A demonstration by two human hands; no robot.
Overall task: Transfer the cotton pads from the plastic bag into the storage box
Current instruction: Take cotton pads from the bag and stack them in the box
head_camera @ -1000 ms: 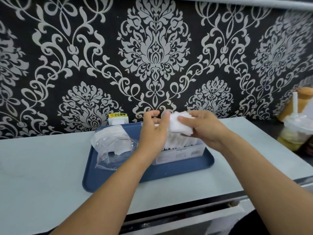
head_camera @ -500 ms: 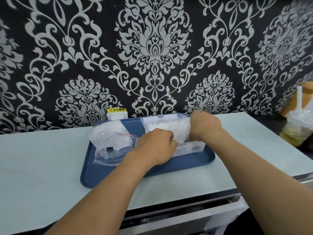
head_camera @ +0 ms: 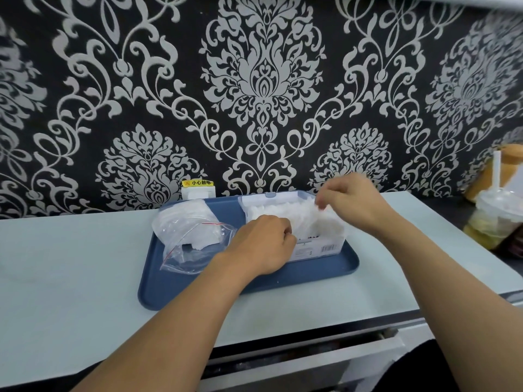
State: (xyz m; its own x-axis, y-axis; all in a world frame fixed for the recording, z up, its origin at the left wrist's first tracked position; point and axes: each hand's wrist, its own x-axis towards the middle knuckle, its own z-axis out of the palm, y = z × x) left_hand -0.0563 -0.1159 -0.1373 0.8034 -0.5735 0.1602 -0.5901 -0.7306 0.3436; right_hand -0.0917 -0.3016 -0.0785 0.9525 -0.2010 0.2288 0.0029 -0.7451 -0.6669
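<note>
A clear storage box (head_camera: 319,248) with its lid tipped back stands on the right half of a blue tray (head_camera: 283,281). White cotton pads (head_camera: 285,215) fill it. My left hand (head_camera: 263,244) rests at the box's front left corner, fingers curled against the pads. My right hand (head_camera: 353,203) hovers over the box's right end and pinches the top edge of the pads. A clear plastic zip bag (head_camera: 192,239) with a red seal line lies on the tray's left half, with some pads still inside.
The tray sits on a pale counter (head_camera: 70,264) against a patterned black wall. A small white outlet box with a yellow label (head_camera: 198,189) stands behind the tray. A plastic cup with a straw (head_camera: 498,219) is at the far right. A drawer front (head_camera: 311,360) runs below the counter edge.
A second ago both hands held a stack of pads above the box. The stack went down into the box, and my right hand has since lifted to pinch at the pads' right end.
</note>
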